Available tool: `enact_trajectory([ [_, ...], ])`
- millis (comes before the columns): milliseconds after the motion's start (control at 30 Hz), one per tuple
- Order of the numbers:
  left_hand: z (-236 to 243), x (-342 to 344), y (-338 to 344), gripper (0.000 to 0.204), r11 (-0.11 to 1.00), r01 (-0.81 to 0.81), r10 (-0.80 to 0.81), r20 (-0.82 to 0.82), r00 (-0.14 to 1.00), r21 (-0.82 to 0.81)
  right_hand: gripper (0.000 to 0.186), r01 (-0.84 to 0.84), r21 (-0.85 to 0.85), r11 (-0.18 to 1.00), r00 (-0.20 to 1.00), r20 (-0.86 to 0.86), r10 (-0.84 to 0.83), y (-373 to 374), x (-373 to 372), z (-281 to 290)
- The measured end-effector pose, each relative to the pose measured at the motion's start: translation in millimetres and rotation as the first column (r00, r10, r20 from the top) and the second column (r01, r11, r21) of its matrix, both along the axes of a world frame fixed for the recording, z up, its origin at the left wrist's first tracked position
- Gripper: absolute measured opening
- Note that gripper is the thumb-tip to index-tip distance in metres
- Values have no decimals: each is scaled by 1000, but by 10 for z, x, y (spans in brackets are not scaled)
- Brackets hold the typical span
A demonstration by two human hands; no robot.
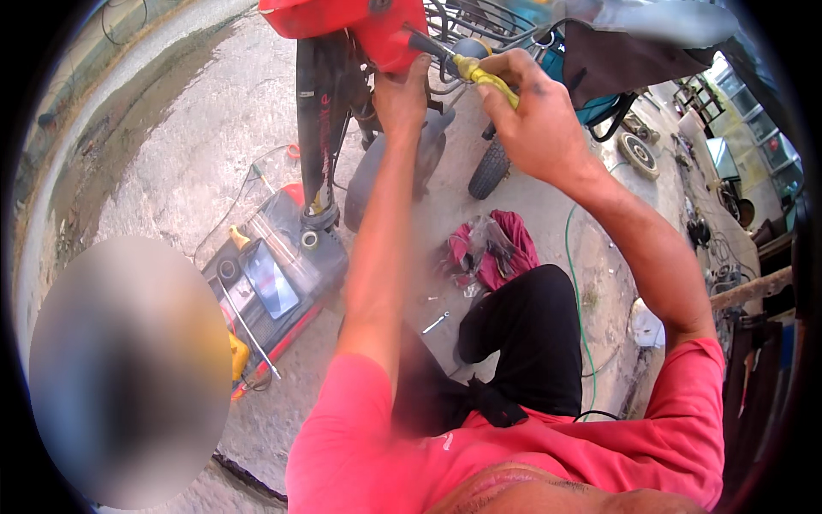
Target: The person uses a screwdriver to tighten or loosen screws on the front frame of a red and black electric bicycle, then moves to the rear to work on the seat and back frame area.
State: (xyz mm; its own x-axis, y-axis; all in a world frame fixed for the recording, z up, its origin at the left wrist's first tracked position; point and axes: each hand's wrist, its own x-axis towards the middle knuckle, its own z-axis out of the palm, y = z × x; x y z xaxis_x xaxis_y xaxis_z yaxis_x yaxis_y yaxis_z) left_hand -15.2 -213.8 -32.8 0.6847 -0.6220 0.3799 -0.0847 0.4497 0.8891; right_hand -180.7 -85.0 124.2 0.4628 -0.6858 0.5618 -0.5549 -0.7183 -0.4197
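My right hand (538, 116) is closed round the yellow handle of a screwdriver (485, 77). Its shaft points left toward the side of a red body panel (390, 38) on an upended-looking or partly stripped two-wheeler. From below, my left hand (401, 98) grips the lower edge of that panel, the thumb pressed up against it and the other fingers partly hidden behind. A dark fork leg (319, 120) hangs down left of my left hand. Dark wheel or mudguard parts (394, 167) show behind my left forearm.
An open toolbox (295, 330) with a phone (270, 278) on it lies lower left. A small wrench (435, 323) and a maroon cloth (509, 248) lie on the concrete. A green cord (574, 274) runs at right, near a loose wheel (639, 155). A blurred patch covers the far left.
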Motion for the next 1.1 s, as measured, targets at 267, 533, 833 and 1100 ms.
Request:
enact_trajectory([
  [267,49,-42,77,53,998,55,-55,0,998,-33,30,-346,759,552,842,511,-175,10,-20,231],
  [533,68,36,25,64,994,110,-111,-44,993,-21,30,-6,19,1000,1000,-7,6,-89,-89,49],
  [833,64,2,21,61,989,105,-113,-78,991,-100,18,45,-338,940,986,-138,-96,-47,-6,-75],
  [1100,95,-20,74,58,997,55,-57,-29,998,-60,20,61,-239,969,994,-79,-82,25,80,-83],
])
